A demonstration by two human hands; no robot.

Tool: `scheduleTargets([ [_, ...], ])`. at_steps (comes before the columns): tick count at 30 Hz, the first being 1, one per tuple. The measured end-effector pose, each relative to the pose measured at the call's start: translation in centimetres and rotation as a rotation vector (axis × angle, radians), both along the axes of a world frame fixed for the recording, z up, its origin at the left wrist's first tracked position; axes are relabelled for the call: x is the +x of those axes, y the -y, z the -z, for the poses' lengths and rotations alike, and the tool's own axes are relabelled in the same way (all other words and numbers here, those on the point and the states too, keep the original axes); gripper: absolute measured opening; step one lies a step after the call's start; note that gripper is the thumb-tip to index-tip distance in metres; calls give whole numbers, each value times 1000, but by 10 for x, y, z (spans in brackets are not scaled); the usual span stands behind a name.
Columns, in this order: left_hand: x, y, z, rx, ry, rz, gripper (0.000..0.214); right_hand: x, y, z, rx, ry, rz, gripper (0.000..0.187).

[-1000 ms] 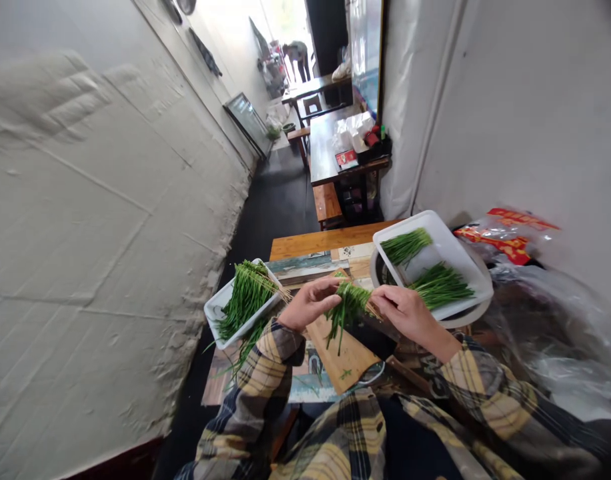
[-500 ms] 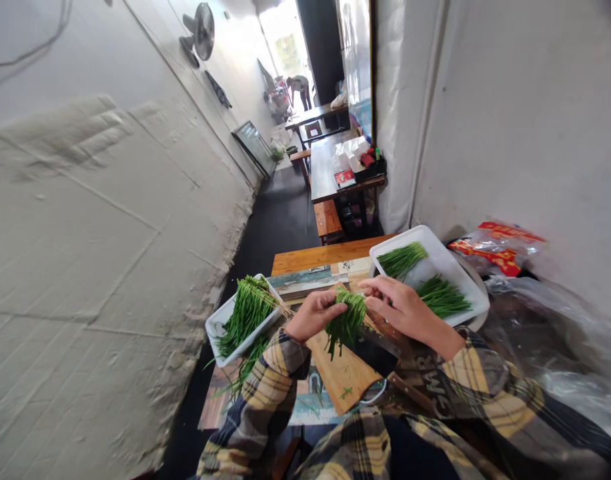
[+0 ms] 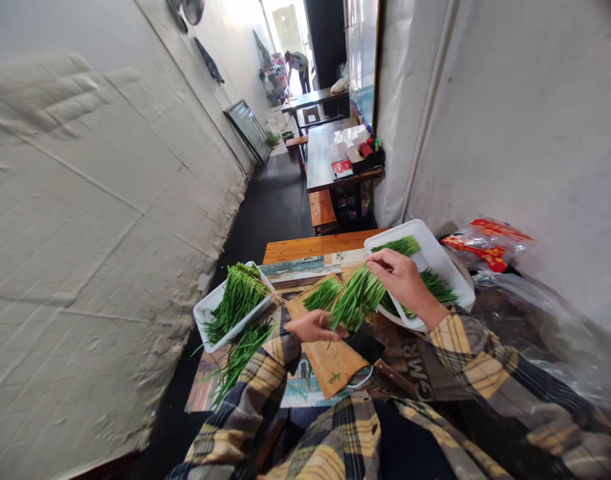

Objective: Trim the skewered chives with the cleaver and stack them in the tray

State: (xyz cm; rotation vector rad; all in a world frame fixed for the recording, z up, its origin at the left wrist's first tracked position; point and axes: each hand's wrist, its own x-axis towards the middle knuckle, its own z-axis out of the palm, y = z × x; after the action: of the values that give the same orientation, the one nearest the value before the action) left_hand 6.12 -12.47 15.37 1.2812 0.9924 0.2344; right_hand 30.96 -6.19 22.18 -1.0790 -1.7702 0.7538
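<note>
A bunch of green chives point(image 3: 356, 298) is stretched between my hands above the cutting board point(image 3: 330, 363). My right hand point(image 3: 400, 277) pinches its upper right end. Under the lower left end, my left hand point(image 3: 315, 327) grips the bunch, its fingers partly hidden by the leaves. A second bunch of chives point(image 3: 322, 294) lies on the far part of the board. Beside the board rests a knife with a wooden handle point(image 3: 398, 379) and a dark blade point(image 3: 368, 348), partly beneath the held bunch.
On the left, a white tray point(image 3: 201, 312) holds chives and thin skewers point(image 3: 271, 291); loose chives point(image 3: 243, 353) lie beside it. A white tray point(image 3: 438, 250) with chive bundles stands right, near plastic bags point(image 3: 488, 243). Far off, a person point(image 3: 299, 65) bends near tables point(image 3: 320, 160).
The bunch was upright and bundled between both hands; now it is stretched out slantwise, with the left hand lower. The bunch on the board has come into sight. The view has shifted slightly.
</note>
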Motion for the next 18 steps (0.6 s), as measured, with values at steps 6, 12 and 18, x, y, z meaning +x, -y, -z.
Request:
scheduleTargets([
  [6,-32,2,30,137,-94,-458,50,19,-11,10,-119,17,34,22],
  [12,18,-30,-20,246,321,-475,49,-15,15,23,25,116,-120,17],
  [18,60,-35,-2,0,379,-204,49,-18,13,40,41,150,-141,17],
])
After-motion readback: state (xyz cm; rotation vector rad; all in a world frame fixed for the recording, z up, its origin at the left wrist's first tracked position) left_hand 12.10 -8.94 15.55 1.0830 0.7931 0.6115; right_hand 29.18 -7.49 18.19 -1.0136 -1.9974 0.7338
